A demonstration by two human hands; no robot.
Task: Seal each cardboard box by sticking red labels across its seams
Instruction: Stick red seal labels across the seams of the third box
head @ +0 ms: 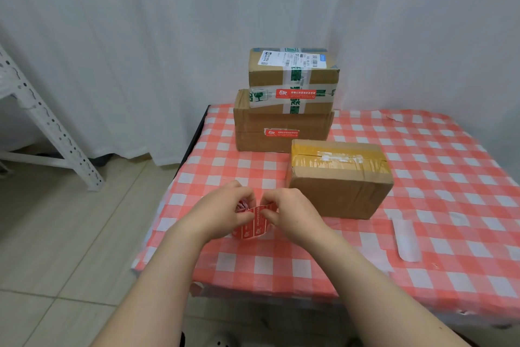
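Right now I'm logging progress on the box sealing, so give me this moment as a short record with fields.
surface: table with red-and-white checked cloth
stacked boxes: top box on bottom box, each with a red label on its front
loose box: near box, yellow tape on top, no red label visible
left hand: holding the strip of red labels
right hand: pinching the same strip
other: white backing paper on the cloth at right
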